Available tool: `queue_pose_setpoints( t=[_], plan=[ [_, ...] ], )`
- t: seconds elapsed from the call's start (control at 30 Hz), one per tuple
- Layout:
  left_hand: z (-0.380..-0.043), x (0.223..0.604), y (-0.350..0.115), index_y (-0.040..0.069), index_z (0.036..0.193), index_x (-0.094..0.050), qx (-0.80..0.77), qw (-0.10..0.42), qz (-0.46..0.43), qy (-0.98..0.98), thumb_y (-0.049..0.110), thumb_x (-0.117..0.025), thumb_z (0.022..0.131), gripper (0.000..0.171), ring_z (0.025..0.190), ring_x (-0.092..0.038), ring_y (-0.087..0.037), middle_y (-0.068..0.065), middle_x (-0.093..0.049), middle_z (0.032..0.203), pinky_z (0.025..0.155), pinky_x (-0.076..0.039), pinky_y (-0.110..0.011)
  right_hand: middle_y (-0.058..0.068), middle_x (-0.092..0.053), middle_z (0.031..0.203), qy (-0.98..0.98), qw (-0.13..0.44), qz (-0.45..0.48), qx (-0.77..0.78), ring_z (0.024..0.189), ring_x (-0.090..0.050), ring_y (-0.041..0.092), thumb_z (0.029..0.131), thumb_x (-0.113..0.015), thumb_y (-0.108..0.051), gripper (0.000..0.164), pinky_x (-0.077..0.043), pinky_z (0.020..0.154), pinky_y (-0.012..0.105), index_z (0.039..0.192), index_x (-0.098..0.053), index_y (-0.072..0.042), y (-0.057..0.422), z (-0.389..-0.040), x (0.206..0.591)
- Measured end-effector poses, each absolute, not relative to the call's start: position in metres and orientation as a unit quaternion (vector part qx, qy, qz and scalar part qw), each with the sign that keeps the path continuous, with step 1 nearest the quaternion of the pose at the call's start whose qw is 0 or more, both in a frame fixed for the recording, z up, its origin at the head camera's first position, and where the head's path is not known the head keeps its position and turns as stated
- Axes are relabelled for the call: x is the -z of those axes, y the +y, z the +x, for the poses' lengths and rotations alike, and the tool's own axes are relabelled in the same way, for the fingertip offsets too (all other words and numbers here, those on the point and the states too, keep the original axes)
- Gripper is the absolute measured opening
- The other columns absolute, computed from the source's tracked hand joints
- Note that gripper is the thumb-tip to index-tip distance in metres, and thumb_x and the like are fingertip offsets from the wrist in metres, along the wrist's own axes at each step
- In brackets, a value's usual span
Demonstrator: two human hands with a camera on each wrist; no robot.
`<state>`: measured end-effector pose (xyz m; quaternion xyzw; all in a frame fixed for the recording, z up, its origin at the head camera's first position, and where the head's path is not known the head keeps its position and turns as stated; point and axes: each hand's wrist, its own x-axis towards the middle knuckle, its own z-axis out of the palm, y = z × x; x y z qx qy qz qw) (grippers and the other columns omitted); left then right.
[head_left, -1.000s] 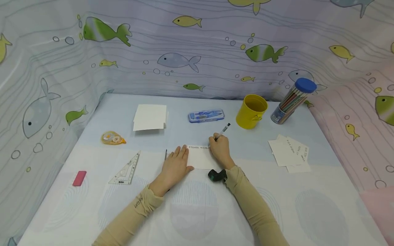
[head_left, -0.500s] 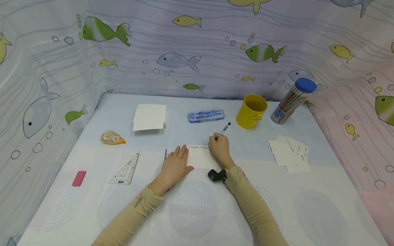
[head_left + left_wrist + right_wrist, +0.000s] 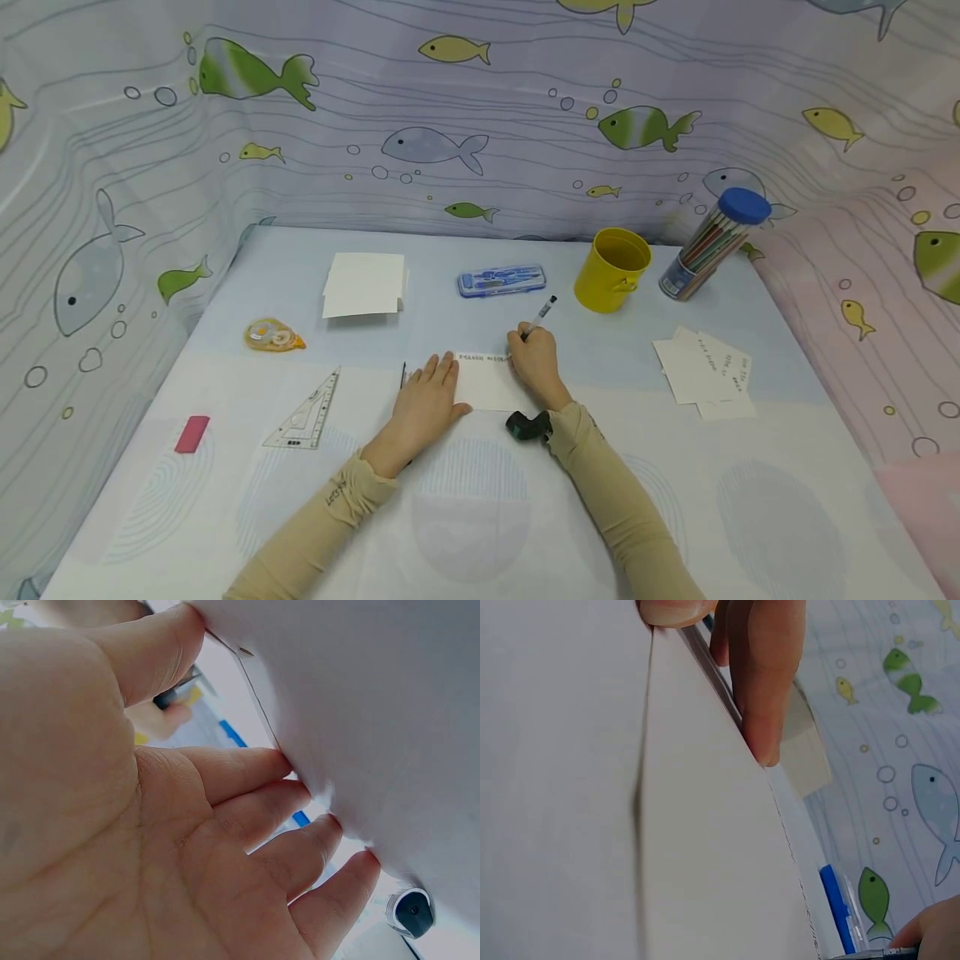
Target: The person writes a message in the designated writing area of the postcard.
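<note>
In the head view, a white card [image 3: 489, 392] lies between the hands, with a row of small dark writing along its far edge. My left hand [image 3: 425, 406] rests flat on the card's left side, fingers spread; the left wrist view shows its palm [image 3: 172, 825]. My right hand [image 3: 536, 362] pinches a pen [image 3: 542, 310] at the card's far right, dark end slanting up; fingers hide the tip. A thin dark-tipped stick-like item [image 3: 403, 375] lies partly under my left hand. Low in the right wrist view, part of the right hand [image 3: 941, 930] shows with the pen.
Left are a correction tape [image 3: 273, 335], a set square [image 3: 306, 414] and a pink eraser [image 3: 192, 434]. Farther back stand blank cards [image 3: 365, 285], a blue compass case [image 3: 502, 282], a yellow mug [image 3: 612, 271] and a pencil tube [image 3: 712, 246]. Written cards [image 3: 705, 371] lie right.
My right hand has shifted very slightly left, and the pen's upper end has tipped a little left with it. My left hand stays put on the card.
</note>
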<state>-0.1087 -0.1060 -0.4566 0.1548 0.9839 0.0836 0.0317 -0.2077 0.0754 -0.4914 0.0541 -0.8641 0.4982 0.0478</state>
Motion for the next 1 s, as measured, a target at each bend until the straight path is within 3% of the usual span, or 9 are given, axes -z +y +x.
queue_pose_setpoints(
  t=[0.17, 0.7, 1.0],
  plan=[
    [-0.1085, 0.4564, -0.106, -0.007, 0.14, -0.045, -0.085, 0.032, 0.155, 0.984, 0.043, -0.063, 0.09, 0.073, 0.138, -0.041, -0.041, -0.023, -0.042, 0.149, 0.108, -0.041, -0.053, -0.004, -0.034, 0.042, -0.859, 0.03, 0.053, -0.509, 0.035, -0.036, 0.009, 0.089, -0.045, -0.007, 0.039, -0.021, 0.037, 0.019, 0.053, -0.032, -0.013, 0.0763, -0.2074, 0.4905],
    [-0.1081, 0.4557, -0.105, -0.008, 0.139, -0.046, -0.092, 0.028, 0.151, 0.984, 0.041, -0.066, 0.089, 0.073, 0.137, -0.042, -0.041, -0.023, -0.044, 0.148, 0.107, -0.041, -0.055, -0.007, -0.022, 0.044, -0.864, 0.047, 0.067, -0.496, 0.039, -0.019, 0.007, 0.088, -0.044, -0.005, 0.04, -0.015, 0.042, 0.02, 0.052, -0.029, -0.014, 0.0768, -0.2081, 0.4931],
    [-0.1097, 0.4564, -0.1048, -0.008, 0.141, -0.043, -0.093, 0.033, 0.151, 0.984, 0.041, -0.064, 0.09, 0.074, 0.138, -0.04, -0.041, -0.023, -0.042, 0.149, 0.108, -0.04, -0.054, -0.006, -0.016, 0.05, -0.874, 0.046, 0.072, -0.478, 0.049, -0.012, 0.012, 0.089, -0.045, -0.006, 0.041, -0.014, 0.046, 0.022, 0.053, -0.028, -0.014, 0.0768, -0.2113, 0.4918]
  ],
)
